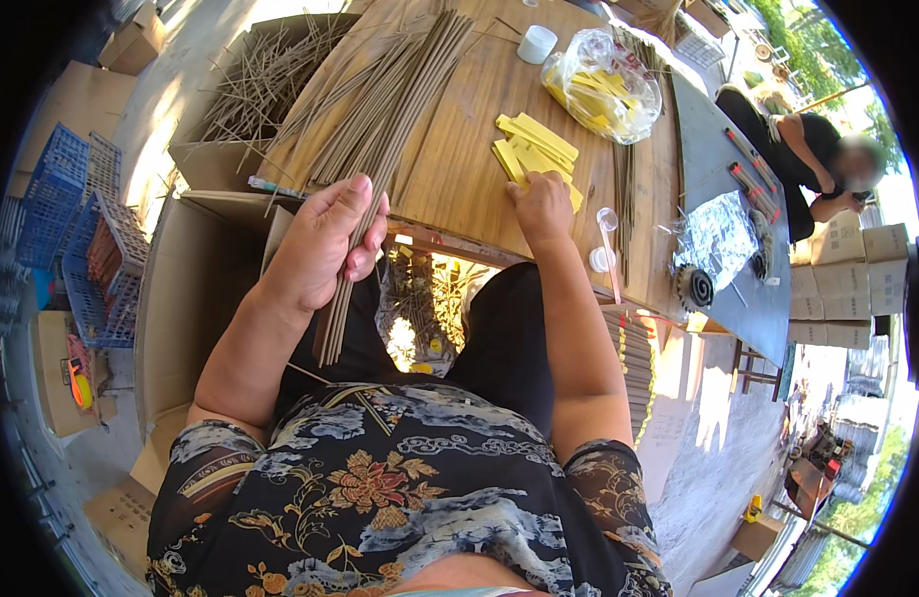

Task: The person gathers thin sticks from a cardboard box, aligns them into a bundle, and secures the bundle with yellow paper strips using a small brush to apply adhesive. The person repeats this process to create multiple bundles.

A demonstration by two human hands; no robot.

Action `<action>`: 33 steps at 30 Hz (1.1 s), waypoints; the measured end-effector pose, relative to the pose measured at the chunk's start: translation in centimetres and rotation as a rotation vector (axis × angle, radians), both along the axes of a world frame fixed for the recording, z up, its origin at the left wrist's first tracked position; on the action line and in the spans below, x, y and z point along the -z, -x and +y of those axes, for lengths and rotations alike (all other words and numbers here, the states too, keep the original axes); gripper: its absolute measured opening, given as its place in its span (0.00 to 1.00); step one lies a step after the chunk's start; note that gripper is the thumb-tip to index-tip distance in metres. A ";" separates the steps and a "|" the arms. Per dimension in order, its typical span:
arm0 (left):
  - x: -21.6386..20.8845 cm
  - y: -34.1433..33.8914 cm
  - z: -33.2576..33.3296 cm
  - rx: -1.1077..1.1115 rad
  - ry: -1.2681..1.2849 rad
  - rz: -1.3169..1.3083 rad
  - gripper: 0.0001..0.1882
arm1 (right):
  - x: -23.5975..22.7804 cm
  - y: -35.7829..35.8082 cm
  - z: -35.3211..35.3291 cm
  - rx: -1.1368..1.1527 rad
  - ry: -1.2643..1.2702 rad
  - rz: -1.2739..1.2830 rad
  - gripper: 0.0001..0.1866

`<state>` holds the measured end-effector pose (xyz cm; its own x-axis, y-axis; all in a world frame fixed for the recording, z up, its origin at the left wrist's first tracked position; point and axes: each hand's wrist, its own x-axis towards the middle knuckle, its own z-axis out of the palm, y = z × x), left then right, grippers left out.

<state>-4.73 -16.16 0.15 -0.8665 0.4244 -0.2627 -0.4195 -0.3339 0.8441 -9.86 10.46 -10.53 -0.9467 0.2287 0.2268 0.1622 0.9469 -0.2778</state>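
Note:
My left hand [325, 244] is closed around a bundle of thin brown sticks [380, 149] that runs from the wooden table [459, 169] down past the table edge to my lap. My right hand [542, 204] rests on a pile of yellow paper strips [534, 147] on the table, fingers curled over them. More brown sticks lie fanned across the table's left part.
A clear plastic bag [604, 90] with yellow strips and a white cup [536, 44] lie at the back. An open cardboard box [251, 95] of loose sticks stands left, blue crates [77, 224] farther left. Another person [808, 149] sits at the right by stacked cartons [847, 279].

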 end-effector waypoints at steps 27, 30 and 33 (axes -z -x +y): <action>-1.4 1.0 0.5 0.078 -0.038 0.017 0.15 | -7.7 -8.4 -6.2 -0.334 1.045 0.038 0.07; -1.7 0.4 0.7 0.109 -0.049 0.029 0.15 | -9.0 -10.1 -7.3 -0.365 1.079 -0.011 0.07; -2.0 -0.3 0.9 0.108 -0.003 0.080 0.16 | -8.9 -10.4 -7.8 -0.463 0.891 0.109 0.09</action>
<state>-4.45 -15.30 2.14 -0.8341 0.5168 -0.1930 -0.3843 -0.2935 0.8753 0.49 2.66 -1.59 -0.9696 -0.0278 0.2430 -0.2371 0.3506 -0.9060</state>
